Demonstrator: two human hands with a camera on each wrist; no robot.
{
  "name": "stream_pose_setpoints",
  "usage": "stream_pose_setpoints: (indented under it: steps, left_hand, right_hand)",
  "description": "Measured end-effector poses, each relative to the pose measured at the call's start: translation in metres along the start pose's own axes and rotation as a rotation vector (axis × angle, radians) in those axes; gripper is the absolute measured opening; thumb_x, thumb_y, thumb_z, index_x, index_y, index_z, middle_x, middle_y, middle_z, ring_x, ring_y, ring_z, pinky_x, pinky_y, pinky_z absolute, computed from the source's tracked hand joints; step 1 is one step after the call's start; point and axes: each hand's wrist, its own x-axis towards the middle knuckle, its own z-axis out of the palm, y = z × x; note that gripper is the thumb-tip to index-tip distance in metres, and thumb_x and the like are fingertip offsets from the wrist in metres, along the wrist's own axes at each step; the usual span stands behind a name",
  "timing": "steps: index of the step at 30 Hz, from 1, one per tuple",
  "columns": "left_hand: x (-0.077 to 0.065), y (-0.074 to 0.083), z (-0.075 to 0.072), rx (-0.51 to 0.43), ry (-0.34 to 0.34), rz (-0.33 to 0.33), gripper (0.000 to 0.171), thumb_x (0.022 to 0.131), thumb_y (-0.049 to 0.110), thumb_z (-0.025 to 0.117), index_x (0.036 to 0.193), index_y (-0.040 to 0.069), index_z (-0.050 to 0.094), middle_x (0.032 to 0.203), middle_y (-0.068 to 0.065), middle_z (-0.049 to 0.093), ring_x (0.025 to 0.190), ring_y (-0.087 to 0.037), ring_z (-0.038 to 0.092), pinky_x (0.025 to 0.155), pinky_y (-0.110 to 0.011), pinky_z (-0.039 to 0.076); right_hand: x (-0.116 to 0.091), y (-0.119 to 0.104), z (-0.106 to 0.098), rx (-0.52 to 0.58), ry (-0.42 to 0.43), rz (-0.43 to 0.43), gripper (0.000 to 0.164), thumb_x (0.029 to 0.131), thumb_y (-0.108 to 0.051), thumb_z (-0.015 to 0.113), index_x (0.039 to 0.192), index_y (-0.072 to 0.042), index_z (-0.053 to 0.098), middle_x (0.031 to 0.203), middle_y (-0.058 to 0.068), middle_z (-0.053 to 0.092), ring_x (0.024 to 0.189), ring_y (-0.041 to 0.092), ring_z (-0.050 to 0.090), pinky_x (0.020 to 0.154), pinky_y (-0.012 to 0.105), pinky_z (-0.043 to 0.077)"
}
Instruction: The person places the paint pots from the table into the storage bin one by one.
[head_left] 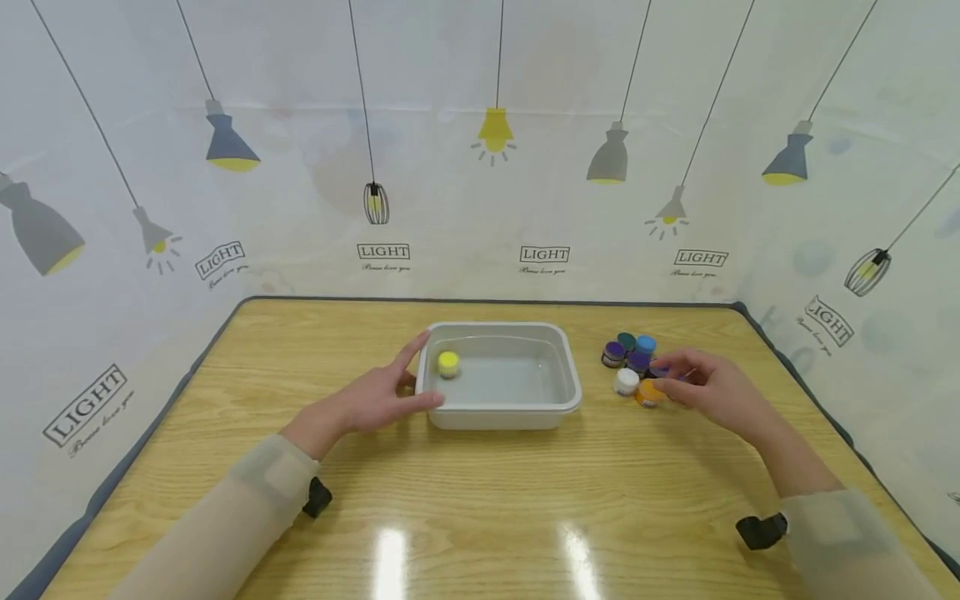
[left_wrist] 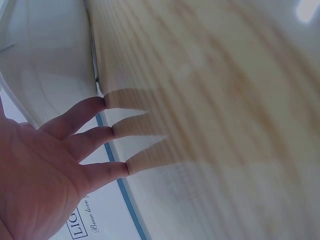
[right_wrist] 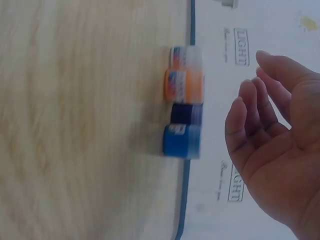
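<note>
A white plastic tub (head_left: 495, 419) stands on the wooden table, with a yellow-lidded paint jar (head_left: 447, 364) inside at its left. My left hand (head_left: 375, 398) rests at the tub's left end, thumb on the near rim and index finger along the far corner; in the left wrist view its other fingers are straight, tips down at the table. Over the right edge of a cluster of small paint jars hovers my right hand (head_left: 723, 396), fingers loosely bent, nothing between them. The cluster includes a white jar (head_left: 626, 382), an orange jar (head_left: 648, 392), a blue jar (head_left: 646, 344) and several purple ones.
A dark green jar (head_left: 626, 341) sits at the back of the cluster. A pale curtain (head_left: 450, 283) printed with lamps surrounds the table (head_left: 480, 500) at the back and both sides. Dark edging runs along the table's border.
</note>
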Motion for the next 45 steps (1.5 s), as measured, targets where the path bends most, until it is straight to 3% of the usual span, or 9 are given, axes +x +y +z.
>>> stream_pose_setpoints:
  steps: [6,20,32,45]
  left_hand:
    - [0.0,0.0,0.0,-0.001,-0.006,-0.009,0.109,0.099,0.078,0.062,0.174,0.047,-0.01,0.161,-0.022,0.059,0.142,-0.044,0.061,0.107,-0.059,0.054]
    - [-0.001,-0.001,0.001,0.007,0.001,-0.012,0.11,0.099,0.079,0.061,0.175,0.047,-0.011,0.16,-0.022,0.06,0.142,-0.044,0.062,0.107,-0.059,0.054]
    - [0.0,-0.001,0.001,0.001,0.004,-0.021,0.11,0.096,0.081,0.063,0.173,0.051,-0.01,0.158,-0.017,0.063,0.136,-0.037,0.066,0.107,-0.055,0.054]
    - [0.0,-0.002,0.0,0.004,0.001,-0.001,0.11,0.097,0.079,0.063,0.175,0.047,-0.008,0.155,-0.018,0.065,0.133,-0.036,0.068,0.106,-0.055,0.054]
  right_hand:
    - [-0.002,0.023,-0.007,-0.043,0.028,0.066,0.045,0.108,-0.04,0.072,0.144,-0.013,0.067,0.113,0.01,0.064,0.089,0.026,0.068,0.073,0.035,0.06]
    - [0.007,0.062,-0.013,-0.009,-0.023,0.166,0.057,0.109,-0.038,0.071,0.155,-0.007,0.057,0.124,0.016,0.062,0.095,0.022,0.066,0.075,0.033,0.062]
    - [0.01,0.068,-0.012,-0.025,-0.039,0.207,0.062,0.108,-0.042,0.072,0.153,-0.002,0.055,0.129,0.02,0.062,0.098,0.023,0.064,0.075,0.031,0.061]
    - [0.011,0.067,-0.011,-0.068,-0.035,0.216,0.06,0.108,-0.041,0.072,0.15,-0.001,0.057,0.125,0.019,0.064,0.1,0.025,0.063,0.074,0.029,0.06]
